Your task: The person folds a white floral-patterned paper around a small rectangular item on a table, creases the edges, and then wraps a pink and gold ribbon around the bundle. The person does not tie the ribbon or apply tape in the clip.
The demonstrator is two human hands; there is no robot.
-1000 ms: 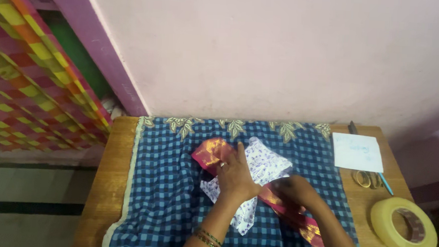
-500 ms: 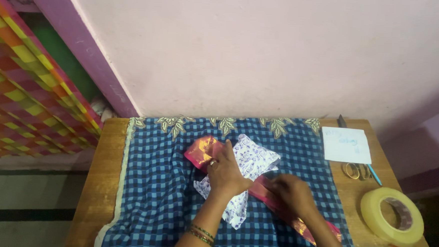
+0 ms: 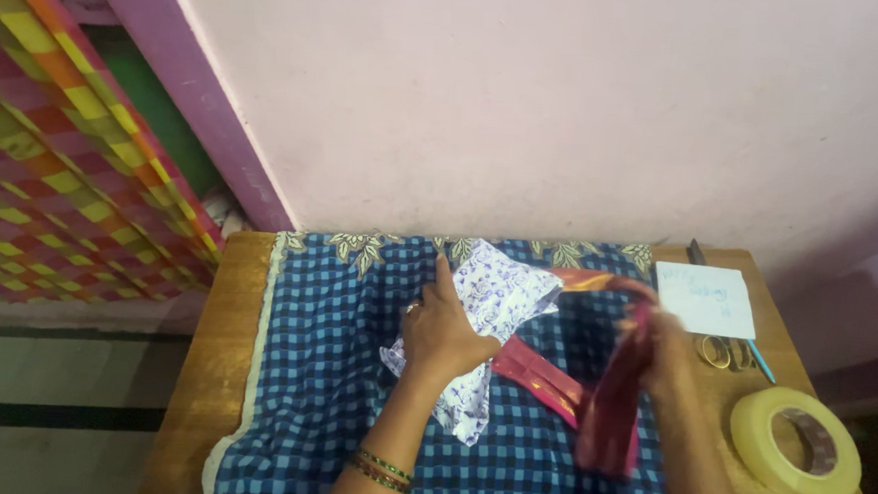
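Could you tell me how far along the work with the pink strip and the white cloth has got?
Done: the white flowered cloth lies spread on the blue checked cloth, pinned flat by the left hand. In hand: the right hand lifts the pink strip, which passes under the white cloth. Left: the strip hangs loose and unfastened; the tape roll and scissors sit untouched.

Shiny pink-gold cloth strip (image 3: 552, 383), wooden table (image 3: 222, 366)

A plain pink wall (image 3: 567, 103) stands behind the wooden desk (image 3: 196, 385). A blue checked cloth (image 3: 321, 391) covers most of the desk. A purple door frame (image 3: 197, 94) leans along the wall's edge. A bright striped curtain (image 3: 53, 157) hangs beside it. The floor (image 3: 51, 397) is pale green with dark lines.
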